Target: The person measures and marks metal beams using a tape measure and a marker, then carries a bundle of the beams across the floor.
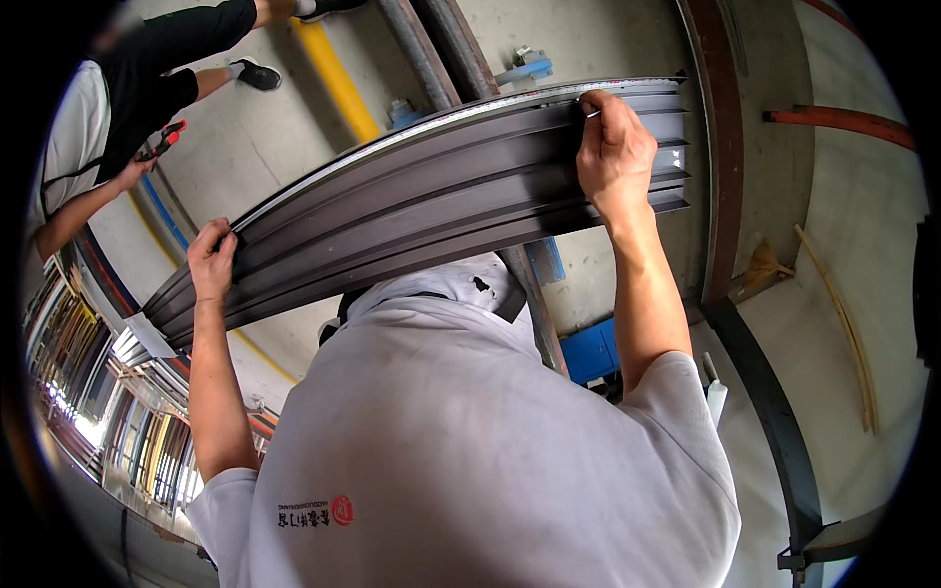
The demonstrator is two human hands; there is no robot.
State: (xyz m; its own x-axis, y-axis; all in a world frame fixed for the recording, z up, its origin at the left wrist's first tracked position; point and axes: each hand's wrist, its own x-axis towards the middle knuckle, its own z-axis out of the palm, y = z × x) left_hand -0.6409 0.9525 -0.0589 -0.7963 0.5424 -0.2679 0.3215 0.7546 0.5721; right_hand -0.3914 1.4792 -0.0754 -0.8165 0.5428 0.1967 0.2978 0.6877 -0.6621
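Note:
Several long dark grey metal profiles (412, 196) lie side by side across the view in front of me. Along their far edge runs a thin pale strip (431, 124). My left hand (211, 260) is at the far edge near the left part of the profiles, its fingers curled and closed; what they pinch is hidden. Near the right end, my right hand (618, 152) reaches over the profiles with thumb and forefinger pinched together beside the strip. A small pale bit shows at those fingertips, too small to name. A white label sheet (150, 335) hangs at the left end.
At the upper left another person (147, 59) holds a red and black tool (162, 140). Steel beams (421, 49) and a yellow rail (333, 78) run beneath the profiles. Racks of long bars (137, 441) stand at the lower left. A blue box (588, 351) sits below right.

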